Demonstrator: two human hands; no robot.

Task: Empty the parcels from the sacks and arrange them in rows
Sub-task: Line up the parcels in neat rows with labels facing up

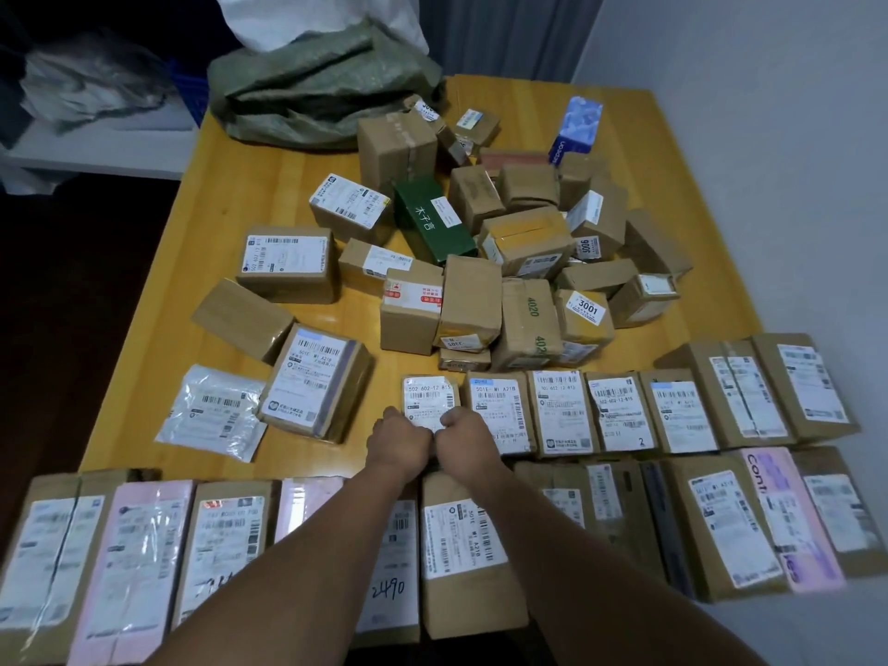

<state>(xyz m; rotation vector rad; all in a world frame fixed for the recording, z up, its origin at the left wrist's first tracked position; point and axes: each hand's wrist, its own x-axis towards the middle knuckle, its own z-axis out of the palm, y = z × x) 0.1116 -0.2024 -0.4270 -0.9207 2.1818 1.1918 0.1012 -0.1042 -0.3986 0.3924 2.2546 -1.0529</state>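
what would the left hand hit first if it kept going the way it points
The small labelled parcel that the left hand grips; past it, probably the loose pile's low front box.

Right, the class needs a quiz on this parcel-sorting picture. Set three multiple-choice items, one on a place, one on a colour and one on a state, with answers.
1. Where does the green sack lie?
A) at the far left corner of the table
B) on the floor
C) beside the nearest row

2. What colour is the box printed with white characters?
A) red
B) dark green
C) yellow

3. What are the left hand and right hand doing?
A) hanging idle
B) lifting the sack
C) both holding the near edge of the labelled parcel in front of them

Answers:
1 A: the sack lies crumpled on the far left corner.
2 B: its top face is dark green.
3 C: the fingers of both hands curl at that parcel's near edge.
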